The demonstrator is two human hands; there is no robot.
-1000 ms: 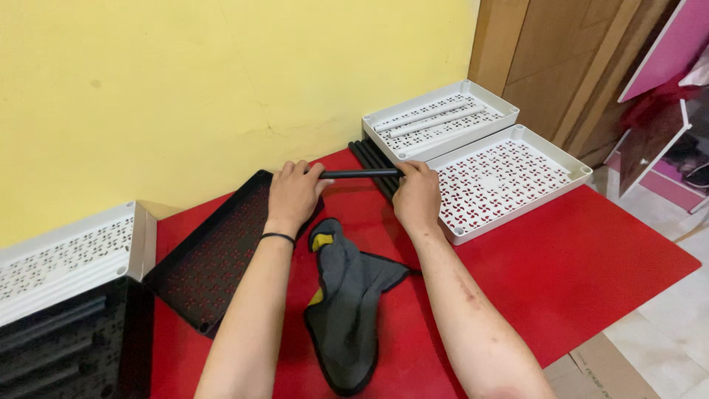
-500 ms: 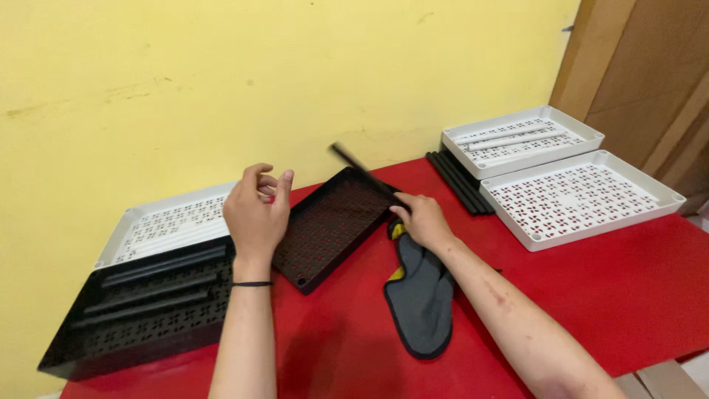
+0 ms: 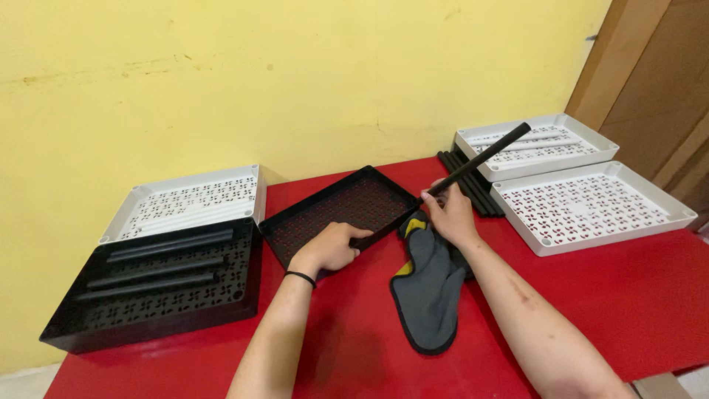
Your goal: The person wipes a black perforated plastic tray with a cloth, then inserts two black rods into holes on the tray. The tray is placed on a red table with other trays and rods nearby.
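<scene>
Two bare forearms enter from bottom edge, no sleeves in view. Left hand [image 3: 332, 247]: thin black band [image 3: 300, 278] round wrist, plain, snug, no clasp or face visible. No rings seen on either hand. Right hand [image 3: 450, 214]: wrist bare, no band. Right forearm [image 3: 528, 307] carries few small dark marks and faint streak along upper side, midway between wrist and elbow. Fingernails short, unpainted as far as can be told. Upper arms and torso out of frame.
</scene>
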